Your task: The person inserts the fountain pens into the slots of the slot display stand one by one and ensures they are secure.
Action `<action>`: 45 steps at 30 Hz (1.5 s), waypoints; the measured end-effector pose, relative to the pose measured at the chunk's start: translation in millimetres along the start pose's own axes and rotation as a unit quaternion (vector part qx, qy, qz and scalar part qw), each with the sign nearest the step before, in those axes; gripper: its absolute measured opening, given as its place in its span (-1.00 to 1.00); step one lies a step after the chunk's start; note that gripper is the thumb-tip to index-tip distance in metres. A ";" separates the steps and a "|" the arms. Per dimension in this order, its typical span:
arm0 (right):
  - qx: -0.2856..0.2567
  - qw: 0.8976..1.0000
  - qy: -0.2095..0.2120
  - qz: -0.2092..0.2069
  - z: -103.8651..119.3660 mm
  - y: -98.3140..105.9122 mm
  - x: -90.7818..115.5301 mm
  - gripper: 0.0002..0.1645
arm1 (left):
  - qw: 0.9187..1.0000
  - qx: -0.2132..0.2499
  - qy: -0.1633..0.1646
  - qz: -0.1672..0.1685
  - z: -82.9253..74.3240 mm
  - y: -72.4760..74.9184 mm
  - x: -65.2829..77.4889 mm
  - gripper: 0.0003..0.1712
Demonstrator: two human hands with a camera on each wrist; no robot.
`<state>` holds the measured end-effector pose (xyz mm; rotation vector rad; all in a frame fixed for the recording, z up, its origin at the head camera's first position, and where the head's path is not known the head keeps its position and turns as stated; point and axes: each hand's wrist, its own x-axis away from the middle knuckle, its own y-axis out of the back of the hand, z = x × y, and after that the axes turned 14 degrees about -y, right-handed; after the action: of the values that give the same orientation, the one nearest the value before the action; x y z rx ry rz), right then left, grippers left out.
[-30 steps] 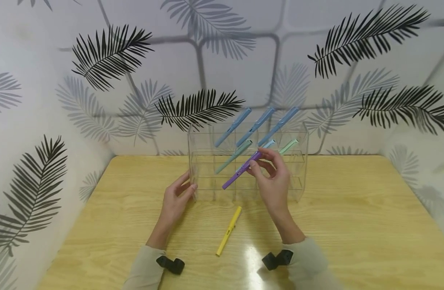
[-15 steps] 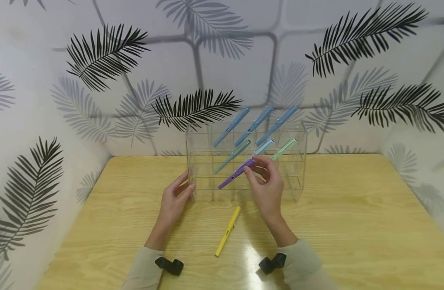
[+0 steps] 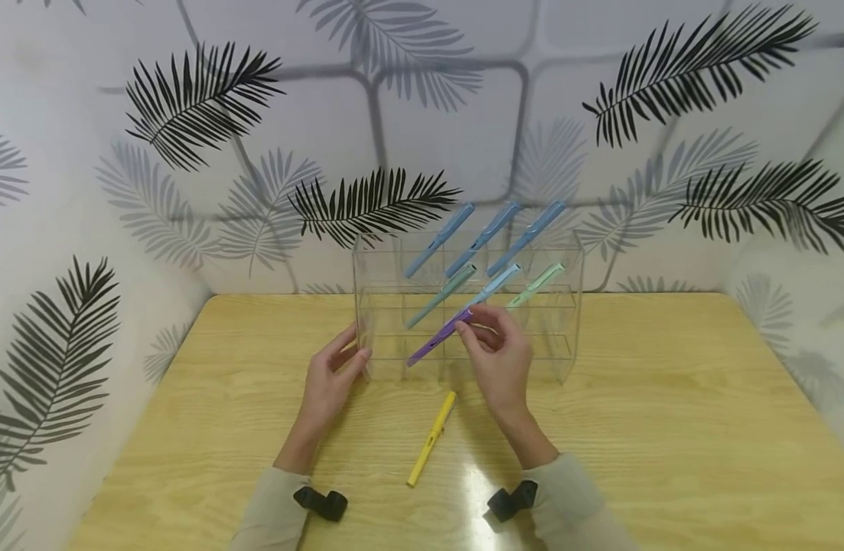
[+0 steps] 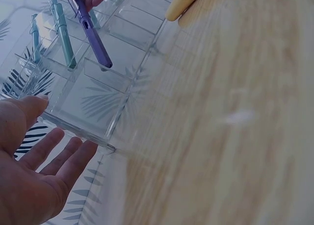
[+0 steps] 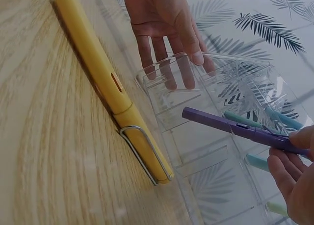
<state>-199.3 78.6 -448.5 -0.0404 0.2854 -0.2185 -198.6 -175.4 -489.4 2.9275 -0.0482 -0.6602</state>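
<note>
My right hand (image 3: 499, 350) pinches a purple pen (image 3: 438, 337) between thumb and fingertips, tilted, at the front of a clear display rack (image 3: 571, 333). Its lower end overlaps the rack's bottom tier. My left hand (image 3: 334, 379) grips the rack's left side, thumb (image 4: 34, 105) at the front edge and fingers along the outer side. Three blue pens (image 3: 482, 239) lean in the top tier. Below them sit a teal pen (image 3: 441, 297), a light blue pen (image 3: 496, 283) and a light green pen (image 3: 536, 285). Part of the purple pen is hidden by my right fingers.
A yellow pen (image 3: 431, 440) with a wire clip lies on the wooden table (image 3: 669, 413) in front of the rack, between my forearms. Behind the rack stands a wall (image 3: 449, 153) with a leaf pattern. Dark wrist devices (image 3: 320, 503) sit on both sleeves.
My right hand has moved down and left with the purple pen, from over the middle tier toward the bottom one. More of the light blue and light green pens shows. My left hand stays.
</note>
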 end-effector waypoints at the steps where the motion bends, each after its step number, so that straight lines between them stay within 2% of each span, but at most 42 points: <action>1: 0.002 1.000 -0.002 0.000 2.7 -1.1 0.8 -0.71 | 1.000 -0.001 -0.001 -0.001 0.0 0.1 0.1 -0.41; 7: 0.019 1.000 -0.010 0.004 20.5 -6.2 7.5 -0.75 | 1.000 0.000 -0.005 -0.006 0.3 0.6 1.9 -0.43; 17: 0.063 0.997 -0.039 0.000 26.8 -7.1 11.7 -0.79 | 1.000 -0.003 0.000 -0.010 -0.9 1.6 4.0 -0.43; 22: 0.092 0.995 -0.034 -0.008 10.8 -5.4 6.1 -0.80 | 1.000 0.001 -0.006 -0.015 0.1 1.7 3.7 -0.44; 26: 0.093 0.995 -0.027 -0.020 -8.2 -1.5 0.1 -0.78 | 1.000 0.002 -0.005 -0.015 1.3 1.3 3.8 -0.43; 29: 0.087 0.995 -0.027 -0.029 -13.9 1.5 -1.7 -0.75 | 1.000 0.004 -0.005 -0.009 2.0 0.8 3.6 -0.42; 34: 0.085 0.996 -0.030 -0.024 -13.7 4.0 -2.1 -0.77 | 1.000 0.002 -0.001 -0.007 1.9 1.3 3.1 -0.42; 39: 0.103 0.994 -0.026 -0.017 -10.8 4.8 -3.7 -0.79 | 1.000 -0.005 -0.012 -0.006 0.7 2.1 -0.1 -0.42; 45: 0.117 0.992 -0.043 -0.013 -9.8 7.9 -3.0 -0.78 | 1.000 -0.007 -0.014 -0.001 0.3 0.8 -1.4 -0.43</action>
<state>-203.2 86.9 -457.7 0.1781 0.1713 -0.2744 -200.0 -176.2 -489.0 2.9057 -0.0426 -0.6976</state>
